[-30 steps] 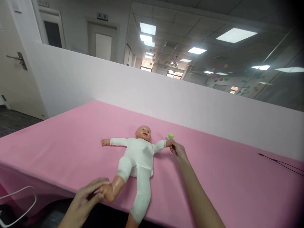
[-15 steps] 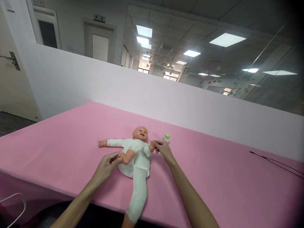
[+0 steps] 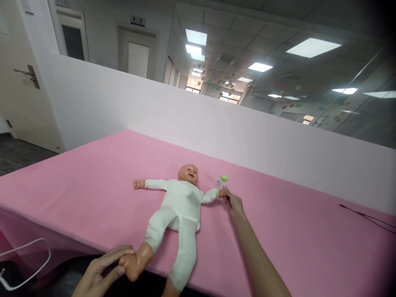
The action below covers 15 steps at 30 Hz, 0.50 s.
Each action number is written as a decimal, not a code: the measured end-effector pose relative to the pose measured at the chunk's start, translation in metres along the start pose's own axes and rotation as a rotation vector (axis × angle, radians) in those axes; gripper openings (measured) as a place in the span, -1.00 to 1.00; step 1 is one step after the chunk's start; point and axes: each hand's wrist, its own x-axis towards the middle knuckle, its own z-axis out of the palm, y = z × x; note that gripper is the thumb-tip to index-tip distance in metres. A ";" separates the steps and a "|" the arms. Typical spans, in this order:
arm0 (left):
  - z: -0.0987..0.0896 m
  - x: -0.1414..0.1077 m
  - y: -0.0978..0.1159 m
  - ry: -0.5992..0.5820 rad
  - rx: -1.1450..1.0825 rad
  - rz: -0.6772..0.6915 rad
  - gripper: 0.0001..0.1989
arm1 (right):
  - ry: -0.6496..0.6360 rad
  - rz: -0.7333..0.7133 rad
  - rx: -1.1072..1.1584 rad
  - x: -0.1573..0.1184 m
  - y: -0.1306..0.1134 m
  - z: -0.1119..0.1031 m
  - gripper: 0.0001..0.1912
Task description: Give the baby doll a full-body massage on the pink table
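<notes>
A baby doll with a white cloth body and plastic head, hands and feet lies face up. My left hand grips the doll's foot at the table's front edge, thumb on one side and fingers on the other. That leg is stretched out toward me. With its fingertips, my right hand pinches the doll's small hand, and that arm lies straight out to the side. Just behind my right hand is a small clear bottle with a green cap. The doll's other foot is partly cut off by the frame's bottom.
A pink cloth covers the table. A thin black cable lies at the right, and a white cable loops at the lower left. A low white wall with glass above it borders the back; a door stands left.
My left hand has drawn the doll's bent leg down and straight toward me. My right hand has pulled the doll's folded arm outward to the right. The view has shifted slightly.
</notes>
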 end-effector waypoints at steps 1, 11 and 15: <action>0.005 0.009 0.006 0.002 -0.006 0.014 -0.55 | -0.055 -0.034 0.034 -0.005 -0.010 0.006 -0.72; 0.080 0.146 0.063 -0.086 -0.193 0.197 -0.59 | -0.596 -0.366 -0.308 -0.096 -0.019 0.075 -0.50; 0.080 0.147 0.063 -0.147 -0.189 0.206 -0.61 | -0.593 -0.356 -0.324 -0.087 -0.024 0.068 -0.52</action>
